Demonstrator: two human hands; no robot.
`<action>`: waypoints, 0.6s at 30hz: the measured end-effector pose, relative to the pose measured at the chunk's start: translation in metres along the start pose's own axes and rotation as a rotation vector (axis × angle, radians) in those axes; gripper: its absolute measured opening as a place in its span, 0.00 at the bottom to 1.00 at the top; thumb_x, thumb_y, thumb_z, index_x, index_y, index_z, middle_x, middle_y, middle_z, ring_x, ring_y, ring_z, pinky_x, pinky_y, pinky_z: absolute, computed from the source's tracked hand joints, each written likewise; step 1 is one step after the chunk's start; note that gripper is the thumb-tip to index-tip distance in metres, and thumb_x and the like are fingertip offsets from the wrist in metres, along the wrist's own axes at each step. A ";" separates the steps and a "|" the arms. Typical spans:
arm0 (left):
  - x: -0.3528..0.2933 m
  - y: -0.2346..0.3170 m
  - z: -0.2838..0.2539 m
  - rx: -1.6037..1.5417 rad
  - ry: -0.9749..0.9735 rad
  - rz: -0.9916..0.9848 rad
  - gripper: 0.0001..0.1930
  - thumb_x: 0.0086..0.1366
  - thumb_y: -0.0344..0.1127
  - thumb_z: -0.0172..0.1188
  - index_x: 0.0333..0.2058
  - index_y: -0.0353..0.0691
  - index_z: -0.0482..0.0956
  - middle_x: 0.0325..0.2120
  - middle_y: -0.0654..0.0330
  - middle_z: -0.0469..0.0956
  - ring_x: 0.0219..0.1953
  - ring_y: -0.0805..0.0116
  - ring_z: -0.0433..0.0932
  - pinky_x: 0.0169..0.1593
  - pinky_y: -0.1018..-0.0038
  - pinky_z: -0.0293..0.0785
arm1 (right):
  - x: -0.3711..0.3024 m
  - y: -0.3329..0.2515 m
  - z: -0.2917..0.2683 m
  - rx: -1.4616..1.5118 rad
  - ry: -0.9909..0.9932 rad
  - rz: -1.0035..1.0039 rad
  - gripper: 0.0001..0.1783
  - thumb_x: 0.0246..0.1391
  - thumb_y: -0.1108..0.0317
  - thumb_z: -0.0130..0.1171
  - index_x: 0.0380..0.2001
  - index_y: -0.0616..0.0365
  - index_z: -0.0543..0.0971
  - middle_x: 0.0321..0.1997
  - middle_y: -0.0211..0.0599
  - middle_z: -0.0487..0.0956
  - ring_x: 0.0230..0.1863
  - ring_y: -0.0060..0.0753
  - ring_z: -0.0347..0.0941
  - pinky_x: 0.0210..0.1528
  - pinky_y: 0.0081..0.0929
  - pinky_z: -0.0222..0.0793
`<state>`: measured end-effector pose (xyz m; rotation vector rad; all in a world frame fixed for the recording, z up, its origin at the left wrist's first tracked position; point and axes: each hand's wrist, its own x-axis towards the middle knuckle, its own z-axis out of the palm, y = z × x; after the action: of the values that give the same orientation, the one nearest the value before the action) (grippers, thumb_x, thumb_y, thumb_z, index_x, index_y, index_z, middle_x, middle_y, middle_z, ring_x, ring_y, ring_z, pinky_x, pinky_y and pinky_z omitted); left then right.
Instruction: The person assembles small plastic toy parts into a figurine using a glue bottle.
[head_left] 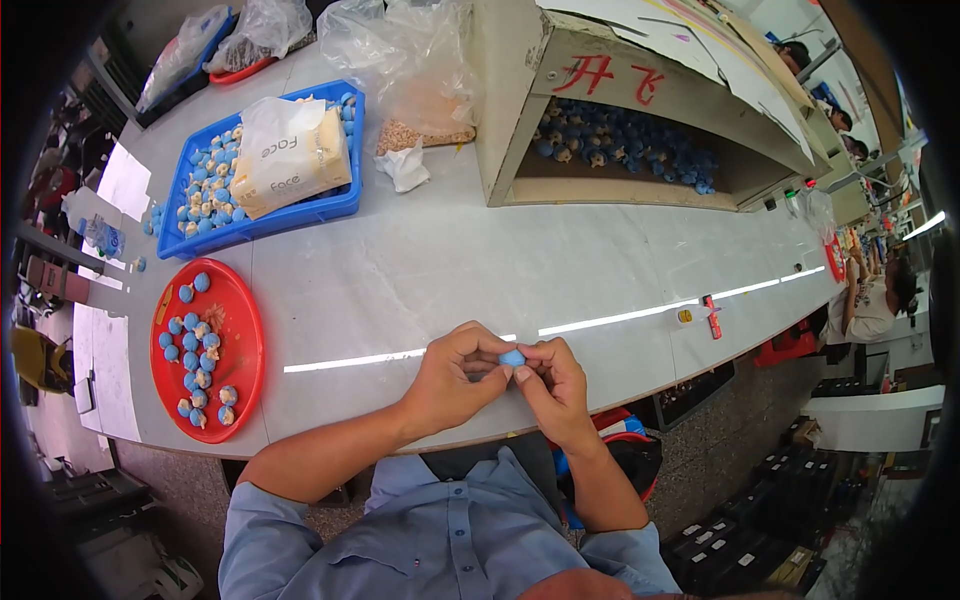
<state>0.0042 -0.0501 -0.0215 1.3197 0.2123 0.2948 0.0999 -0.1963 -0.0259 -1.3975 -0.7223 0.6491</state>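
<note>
Smooth, pale grey tabletop [420, 270] stretched out beyond the person. Near its front edge, the left hand [450, 375] and right hand [560, 390] met, thumb and fingertips of each nearly closed, pinching a small, rounded blue piece [513, 357] from both sides. Fingers covered part of it, so its heading and long axis could not be told. At nine o'clock from it, a round, shiny red plate [240, 330] held lumpy blue-and-cream balls [202, 282]; at ten, a rectangular blue plastic tray [300, 224] held more.

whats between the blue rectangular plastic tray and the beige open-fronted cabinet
In the head view, a clear plastic bag holding small tan pieces and a crumpled white tissue lie between tray and cabinet.
</note>
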 end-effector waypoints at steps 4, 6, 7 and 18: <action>0.004 0.005 0.002 -0.052 0.014 -0.044 0.12 0.61 0.18 0.57 0.43 0.32 0.75 0.41 0.59 0.72 0.47 0.70 0.77 0.52 0.76 0.75 | 0.003 -0.008 0.004 0.145 0.063 0.058 0.10 0.60 0.80 0.51 0.45 0.63 0.71 0.36 0.29 0.76 0.35 0.11 0.68 0.36 0.13 0.64; 0.006 0.004 0.002 -0.029 -0.004 -0.048 0.12 0.62 0.18 0.57 0.44 0.32 0.75 0.42 0.60 0.71 0.47 0.70 0.77 0.52 0.76 0.75 | 0.004 -0.008 0.003 0.145 0.081 0.057 0.11 0.60 0.79 0.51 0.46 0.63 0.71 0.36 0.30 0.77 0.35 0.11 0.69 0.36 0.13 0.64; 0.006 0.003 0.002 -0.064 0.001 -0.028 0.11 0.63 0.20 0.58 0.45 0.32 0.75 0.42 0.59 0.72 0.47 0.70 0.77 0.52 0.76 0.75 | 0.005 -0.009 0.002 0.157 0.070 0.065 0.11 0.60 0.79 0.51 0.47 0.64 0.71 0.37 0.30 0.77 0.36 0.12 0.70 0.37 0.12 0.64; 0.019 0.012 -0.020 -0.235 -0.042 -0.347 0.12 0.63 0.26 0.61 0.45 0.31 0.75 0.41 0.53 0.79 0.43 0.69 0.80 0.48 0.75 0.78 | 0.006 -0.012 0.001 0.171 0.097 0.055 0.10 0.61 0.75 0.53 0.45 0.64 0.74 0.29 0.26 0.75 0.26 0.10 0.64 0.28 0.12 0.60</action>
<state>0.0145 -0.0225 -0.0144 1.0342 0.3545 -0.0032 0.1033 -0.1919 -0.0131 -1.2850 -0.5400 0.6662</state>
